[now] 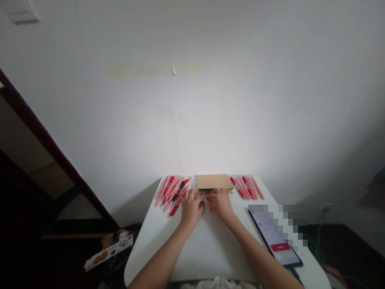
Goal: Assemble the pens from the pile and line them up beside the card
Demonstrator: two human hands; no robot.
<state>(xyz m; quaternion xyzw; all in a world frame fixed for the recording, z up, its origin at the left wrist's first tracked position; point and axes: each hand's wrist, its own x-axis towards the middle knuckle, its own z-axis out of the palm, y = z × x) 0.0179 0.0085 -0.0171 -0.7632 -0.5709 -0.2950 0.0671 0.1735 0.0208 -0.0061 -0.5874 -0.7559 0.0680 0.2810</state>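
Note:
My left hand (191, 207) is closed over the middle of the white table, beside the left pile of pink, red and black pens (172, 192). Close to its right, my right hand (221, 203) has its fingers pinched together, with a small red pen part (210, 208) showing under them. A thin, light stick-like piece (203, 194) shows between the two hands; which hand holds it is unclear. Behind the fingers lies a brown cardboard piece (214, 181) with a dark slot along its front. What sits inside my left fingers is hidden.
More pink and red pens (248, 188) lie in a row at the back right. A phone or tablet (272, 237) with a lit screen rests near the right edge of the white table (210, 257). A wall (210, 132) stands behind.

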